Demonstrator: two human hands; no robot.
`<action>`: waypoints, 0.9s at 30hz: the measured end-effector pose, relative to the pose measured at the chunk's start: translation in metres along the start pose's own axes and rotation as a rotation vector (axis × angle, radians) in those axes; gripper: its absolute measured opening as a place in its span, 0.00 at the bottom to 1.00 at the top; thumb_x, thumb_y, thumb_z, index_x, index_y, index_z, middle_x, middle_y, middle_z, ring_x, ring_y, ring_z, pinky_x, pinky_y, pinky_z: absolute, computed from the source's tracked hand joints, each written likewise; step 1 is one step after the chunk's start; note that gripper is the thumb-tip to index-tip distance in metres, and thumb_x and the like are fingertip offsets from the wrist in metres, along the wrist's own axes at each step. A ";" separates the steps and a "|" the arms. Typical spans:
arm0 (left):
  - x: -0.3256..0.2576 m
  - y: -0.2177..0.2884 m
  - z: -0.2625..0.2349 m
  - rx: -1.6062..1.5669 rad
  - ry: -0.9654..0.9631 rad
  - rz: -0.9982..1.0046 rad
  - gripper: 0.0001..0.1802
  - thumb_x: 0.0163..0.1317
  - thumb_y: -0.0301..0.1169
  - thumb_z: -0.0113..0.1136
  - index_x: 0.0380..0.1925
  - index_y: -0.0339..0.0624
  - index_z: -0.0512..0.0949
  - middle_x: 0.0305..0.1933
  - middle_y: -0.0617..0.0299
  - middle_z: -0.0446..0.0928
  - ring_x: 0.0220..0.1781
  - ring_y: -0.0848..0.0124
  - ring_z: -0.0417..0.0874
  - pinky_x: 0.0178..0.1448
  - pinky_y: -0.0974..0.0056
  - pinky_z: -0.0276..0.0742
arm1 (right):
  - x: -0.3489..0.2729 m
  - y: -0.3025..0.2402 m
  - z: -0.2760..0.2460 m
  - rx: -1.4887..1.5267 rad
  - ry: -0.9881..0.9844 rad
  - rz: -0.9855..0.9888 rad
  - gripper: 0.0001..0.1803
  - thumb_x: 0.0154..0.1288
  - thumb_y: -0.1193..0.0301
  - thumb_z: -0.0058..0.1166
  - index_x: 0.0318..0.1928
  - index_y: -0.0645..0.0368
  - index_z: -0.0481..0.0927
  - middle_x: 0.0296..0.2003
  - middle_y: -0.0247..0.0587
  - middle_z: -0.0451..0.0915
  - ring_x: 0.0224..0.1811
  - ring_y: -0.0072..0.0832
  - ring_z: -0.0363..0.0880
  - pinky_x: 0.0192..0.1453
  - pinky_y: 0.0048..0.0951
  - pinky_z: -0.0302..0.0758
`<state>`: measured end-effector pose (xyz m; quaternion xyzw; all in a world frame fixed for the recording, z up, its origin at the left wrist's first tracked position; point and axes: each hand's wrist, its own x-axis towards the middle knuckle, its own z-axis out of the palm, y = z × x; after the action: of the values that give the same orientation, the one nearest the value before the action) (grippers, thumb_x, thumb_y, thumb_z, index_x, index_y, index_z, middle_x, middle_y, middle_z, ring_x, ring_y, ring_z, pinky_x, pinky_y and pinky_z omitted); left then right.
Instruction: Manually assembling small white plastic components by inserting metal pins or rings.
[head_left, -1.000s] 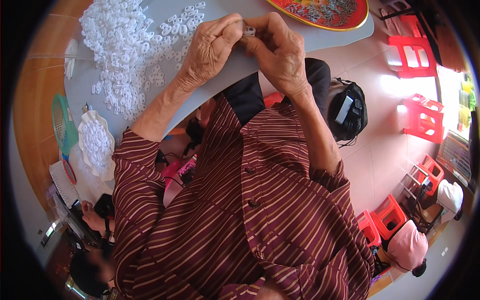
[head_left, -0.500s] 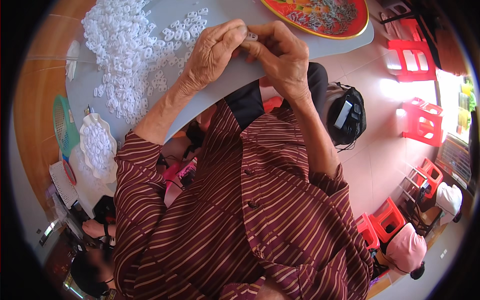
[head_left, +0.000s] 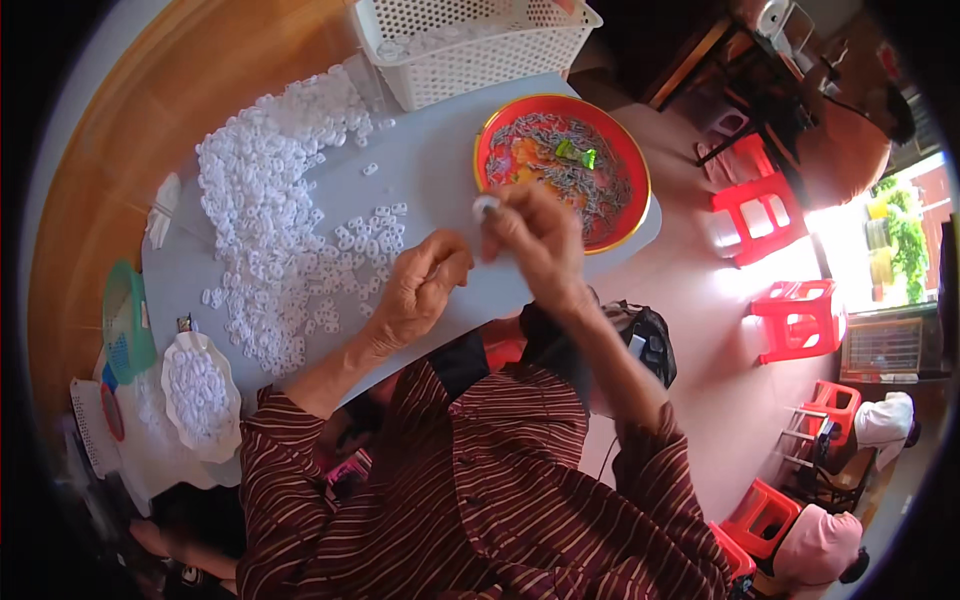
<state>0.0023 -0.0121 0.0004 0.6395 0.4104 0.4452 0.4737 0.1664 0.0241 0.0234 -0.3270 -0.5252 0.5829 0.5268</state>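
My left hand is closed above the grey table, near its front edge; whatever its curled fingers hold is hidden. My right hand, slightly blurred, pinches a small white plastic piece between thumb and fingers. It is beside the near left rim of a round red tray with a gold edge. Many small grey metal pieces and a bright green wrapper lie in that tray. Loose white plastic pieces with holes lie beyond my left hand, next to a large heap of the same kind.
A white perforated basket stands at the table's far side. At left are a scalloped white dish of white pieces and a green basket. Another person's arm shows lower left. Red stools and seated people are at right.
My hands, together before, have come apart; the right one has moved toward the red tray with the white piece. The view has shifted, bringing the white basket and the whole tray into sight.
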 end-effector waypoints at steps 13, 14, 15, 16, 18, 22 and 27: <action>-0.031 0.000 -0.031 -0.011 -0.027 -0.134 0.11 0.67 0.33 0.46 0.32 0.35 0.71 0.22 0.61 0.72 0.27 0.74 0.73 0.35 0.67 0.71 | 0.146 -0.001 0.001 -0.570 -0.205 -0.079 0.10 0.62 0.69 0.51 0.35 0.64 0.80 0.19 0.34 0.78 0.22 0.20 0.78 0.29 0.22 0.75; -0.035 -0.001 -0.039 0.012 0.022 -0.094 0.12 0.67 0.33 0.46 0.32 0.35 0.71 0.22 0.62 0.72 0.27 0.74 0.73 0.35 0.67 0.71 | 0.129 0.005 0.017 -0.669 -0.308 -0.006 0.11 0.61 0.69 0.51 0.36 0.65 0.80 0.20 0.38 0.79 0.22 0.22 0.79 0.29 0.24 0.76; -0.039 -0.004 -0.047 0.038 0.074 -0.054 0.12 0.67 0.33 0.45 0.31 0.34 0.71 0.22 0.62 0.72 0.27 0.74 0.73 0.35 0.67 0.71 | 0.115 0.012 0.036 -0.769 -0.415 0.061 0.11 0.61 0.69 0.51 0.37 0.66 0.80 0.21 0.41 0.80 0.21 0.24 0.80 0.29 0.27 0.78; -0.039 -0.012 -0.052 0.065 0.172 -0.047 0.13 0.67 0.35 0.46 0.31 0.35 0.72 0.22 0.63 0.72 0.27 0.74 0.73 0.36 0.68 0.70 | 0.107 0.024 0.046 -0.768 -0.436 0.060 0.11 0.61 0.69 0.51 0.37 0.66 0.80 0.21 0.41 0.80 0.21 0.24 0.80 0.29 0.27 0.78; -0.031 -0.010 -0.068 0.050 0.247 -0.079 0.14 0.68 0.35 0.45 0.31 0.35 0.73 0.23 0.64 0.71 0.29 0.75 0.72 0.38 0.69 0.69 | 0.095 0.043 0.060 -1.075 -0.527 -0.099 0.12 0.59 0.71 0.50 0.39 0.67 0.79 0.22 0.49 0.81 0.21 0.31 0.81 0.30 0.31 0.79; -0.037 -0.007 -0.075 0.018 0.301 -0.040 0.14 0.67 0.35 0.46 0.29 0.36 0.73 0.23 0.65 0.72 0.29 0.77 0.71 0.38 0.70 0.68 | 0.106 0.043 0.101 -0.870 -0.598 -0.004 0.14 0.61 0.71 0.50 0.47 0.64 0.77 0.29 0.47 0.82 0.26 0.32 0.83 0.32 0.29 0.79; -0.045 -0.004 -0.058 0.072 0.048 -0.008 0.12 0.65 0.32 0.47 0.29 0.34 0.73 0.23 0.60 0.72 0.27 0.71 0.74 0.35 0.66 0.71 | 0.133 0.062 0.148 -0.953 -0.608 -0.512 0.16 0.55 0.67 0.60 0.46 0.54 0.79 0.38 0.42 0.81 0.37 0.40 0.81 0.43 0.37 0.78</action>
<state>-0.0657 -0.0395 -0.0029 0.6438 0.4399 0.4435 0.4419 -0.0194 0.1186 0.0220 -0.2093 -0.9160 0.2067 0.2728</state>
